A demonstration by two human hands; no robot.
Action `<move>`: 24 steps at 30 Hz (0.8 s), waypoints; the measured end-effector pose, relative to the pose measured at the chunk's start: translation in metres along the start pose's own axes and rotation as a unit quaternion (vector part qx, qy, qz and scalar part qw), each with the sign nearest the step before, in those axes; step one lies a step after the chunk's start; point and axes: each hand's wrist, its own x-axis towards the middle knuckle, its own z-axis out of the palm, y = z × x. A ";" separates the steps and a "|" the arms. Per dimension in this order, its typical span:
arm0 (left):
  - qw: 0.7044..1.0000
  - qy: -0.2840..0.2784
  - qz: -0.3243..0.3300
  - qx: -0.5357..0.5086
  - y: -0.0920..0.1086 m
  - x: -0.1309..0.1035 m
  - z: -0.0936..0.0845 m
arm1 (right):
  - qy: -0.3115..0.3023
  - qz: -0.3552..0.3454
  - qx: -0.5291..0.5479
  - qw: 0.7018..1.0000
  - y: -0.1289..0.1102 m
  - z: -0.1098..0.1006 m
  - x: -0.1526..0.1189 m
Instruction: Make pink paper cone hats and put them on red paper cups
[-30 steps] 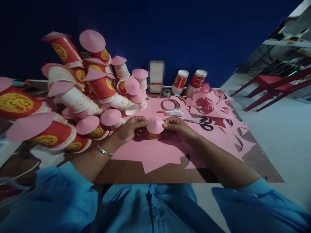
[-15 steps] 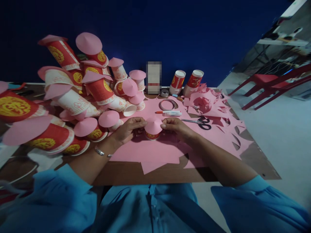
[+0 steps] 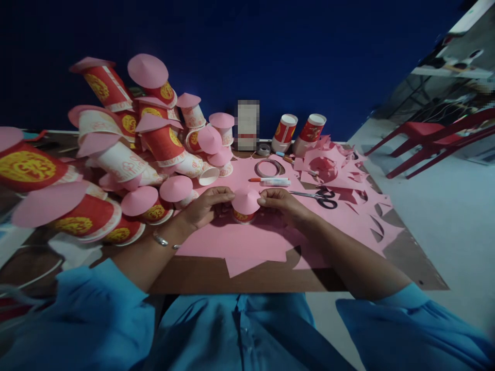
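Over pink sheets (image 3: 235,241), fingers (image 3: 225,195) pinched, holding paper cone (image 3: 246,202)

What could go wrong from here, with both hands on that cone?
Uneven pressure from the left hand and right hand might crease or shift the pink cone on the red cup. A stray left arm could bump the nearby heap of cone-topped cups, where several lean on one another. The scissors lie just beyond the right arm and might get knocked.
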 end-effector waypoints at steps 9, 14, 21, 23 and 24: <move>1.000 0.000 -0.001 0.022 -0.001 0.000 0.002 | 0.010 0.004 0.018 1.000 0.001 0.002 0.000; 1.000 -0.005 -0.006 0.014 0.000 0.000 0.002 | 0.009 0.002 0.009 1.000 0.002 0.001 0.001; 1.000 0.004 -0.014 -0.015 -0.001 0.001 0.000 | 0.011 0.007 0.016 1.000 0.002 0.001 0.000; 1.000 0.005 -0.008 -0.017 -0.002 0.002 0.000 | 0.012 0.011 0.027 1.000 0.002 0.001 0.000; 1.000 0.002 -0.009 -0.011 -0.002 0.001 0.000 | 0.012 0.011 0.030 0.999 0.003 0.001 0.000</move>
